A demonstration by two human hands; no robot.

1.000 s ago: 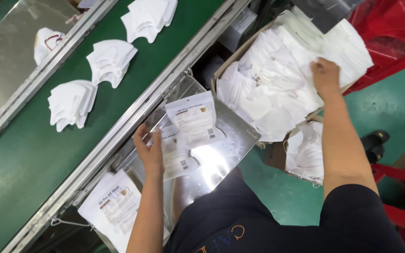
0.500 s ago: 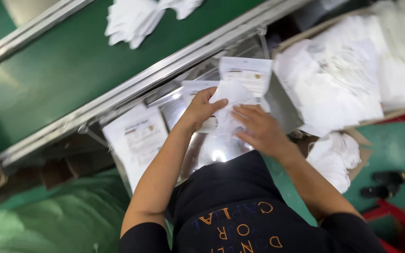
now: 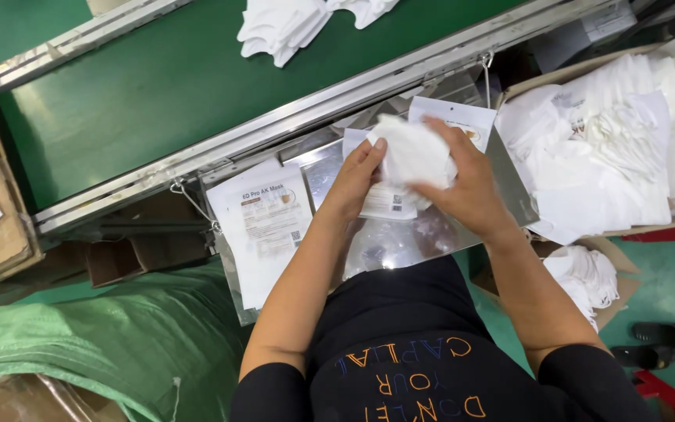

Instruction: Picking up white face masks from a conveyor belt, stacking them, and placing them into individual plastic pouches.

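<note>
My left hand and right hand are together, both clamped on a white folded mask above the shiny metal counter. Printed pouches lie to the left, a box of white masks to the right, and the green conveyor belt on the far side.

Your hands meet ahead of you.
Left hand fingers point to one o'clock; right hand cupped (fingers curled), both forearms bare.
</note>
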